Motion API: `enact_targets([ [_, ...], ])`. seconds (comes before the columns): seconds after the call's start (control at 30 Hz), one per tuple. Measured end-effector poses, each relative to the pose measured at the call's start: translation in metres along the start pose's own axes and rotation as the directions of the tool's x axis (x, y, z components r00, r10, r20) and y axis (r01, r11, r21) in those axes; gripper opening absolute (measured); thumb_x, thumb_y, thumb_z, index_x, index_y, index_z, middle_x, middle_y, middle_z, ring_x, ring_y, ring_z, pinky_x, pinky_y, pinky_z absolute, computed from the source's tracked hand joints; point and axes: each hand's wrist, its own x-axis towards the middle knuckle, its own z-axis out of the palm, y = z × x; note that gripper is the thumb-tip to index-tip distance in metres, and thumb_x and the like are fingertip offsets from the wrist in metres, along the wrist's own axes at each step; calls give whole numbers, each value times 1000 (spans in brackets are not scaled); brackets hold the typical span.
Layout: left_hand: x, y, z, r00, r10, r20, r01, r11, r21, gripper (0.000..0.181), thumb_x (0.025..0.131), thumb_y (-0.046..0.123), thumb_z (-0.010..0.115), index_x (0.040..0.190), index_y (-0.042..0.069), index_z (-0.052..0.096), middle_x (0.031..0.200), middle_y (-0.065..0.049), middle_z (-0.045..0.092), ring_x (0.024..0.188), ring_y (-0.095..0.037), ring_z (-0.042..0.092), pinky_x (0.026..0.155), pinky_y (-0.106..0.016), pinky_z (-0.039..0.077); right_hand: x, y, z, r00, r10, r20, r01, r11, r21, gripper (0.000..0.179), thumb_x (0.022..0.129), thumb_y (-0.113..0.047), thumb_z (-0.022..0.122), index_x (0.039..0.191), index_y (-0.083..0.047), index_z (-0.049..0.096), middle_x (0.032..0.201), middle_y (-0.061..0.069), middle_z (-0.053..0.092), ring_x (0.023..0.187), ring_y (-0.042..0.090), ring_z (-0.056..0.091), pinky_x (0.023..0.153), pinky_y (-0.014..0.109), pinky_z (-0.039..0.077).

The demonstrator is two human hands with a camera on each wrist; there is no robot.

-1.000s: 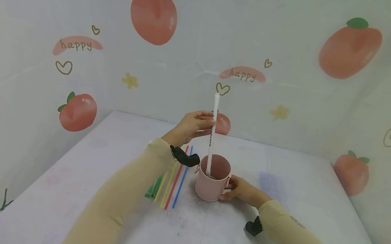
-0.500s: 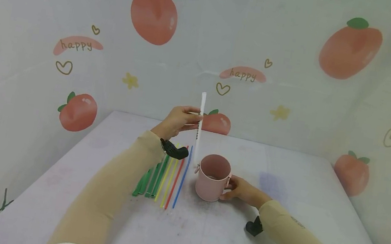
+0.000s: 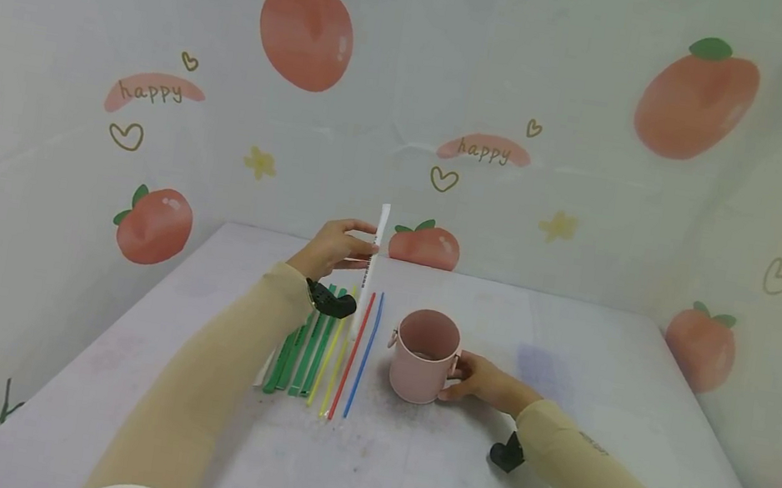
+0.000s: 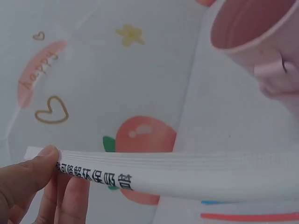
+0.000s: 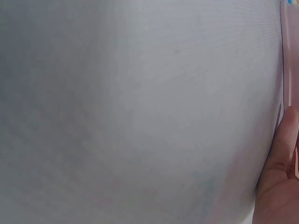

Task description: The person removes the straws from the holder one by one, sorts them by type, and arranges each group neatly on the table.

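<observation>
My left hand (image 3: 333, 250) pinches a white paper-wrapped straw (image 3: 379, 230) near its upper end, above the far part of the table. In the left wrist view, dark printed characters run along the straw's wrapper (image 4: 107, 178), held between thumb and fingers. The straw stands nearly upright, its lower part above the row of straws on the table. To its right is a small pink bucket (image 3: 416, 381) with side lugs, upright. My right hand (image 3: 491, 384) grips its right side. The right wrist view catches only my thumb (image 5: 285, 144) against the bucket's wall (image 5: 290, 56).
Left of the bucket lie several green straws (image 3: 283, 367), yellow straws (image 3: 328, 370), a red straw (image 3: 347, 368) and a blue straw (image 3: 362, 366), side by side. A pale strip (image 3: 262, 372) shows left of the green ones. A fruit-patterned curtain (image 3: 376, 141) borders the table's back.
My left hand has lifted the wrapped straw out of the bucket and carried it left, over the straws on the table. My right hand has stayed at the bucket.
</observation>
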Motion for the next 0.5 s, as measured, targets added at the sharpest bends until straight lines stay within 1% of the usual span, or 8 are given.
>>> enact_targets([
  [0.07, 0, -3, -5, 1000, -8, 1, 8, 1000, 4, 46, 91, 6, 67, 135, 11, 54, 121, -14, 59, 117, -32, 58, 93, -33, 54, 0, 0, 0, 1000, -9, 4, 9, 1000, 6, 67, 80, -6, 79, 136, 4, 43, 120, 10, 61, 114, 21, 53, 106, 39, 37],
  [0.17, 0, -8, -12, 1000, -11, -1, 11, 1000, 27, 47, 90, 6, 67, 135, 9, 53, 120, -15, 59, 116, -31, 58, 93, -33, 54, 0, 0, -1, 1000, -18, 9, 18, 1000, 17, 67, 80, -4, 78, 136, 5, 43, 120, 10, 61, 114, 21, 54, 107, 39, 37],
  [0.3, -2, -14, -22, 1000, -16, -13, 17, 998, 59, 47, 91, 4, 67, 135, 6, 52, 113, -14, 62, 104, -26, 62, 86, -29, 57, -1, 0, -1, 1000, -12, 9, 12, 1000, 19, 68, 80, -5, 78, 137, 5, 42, 121, 11, 60, 115, 21, 54, 108, 42, 36],
  [0.4, 1, -20, -30, 998, -44, -34, 46, 997, 67, 47, 91, 3, 65, 136, 6, 51, 115, -14, 62, 100, -24, 62, 85, -28, 57, 0, 1, -1, 1000, -13, 9, 12, 1000, 23, 68, 80, -5, 78, 137, 5, 42, 122, 11, 60, 114, 20, 54, 108, 41, 37],
  [0.5, 5, -28, -38, 996, -77, -47, 80, 994, 74, 50, 92, 3, 64, 140, 7, 48, 118, -13, 59, 104, -25, 60, 89, -29, 56, 0, 2, -1, 1000, -21, 12, 21, 999, 27, 66, 80, -4, 78, 136, 6, 42, 121, 11, 61, 113, 20, 55, 105, 37, 39],
])
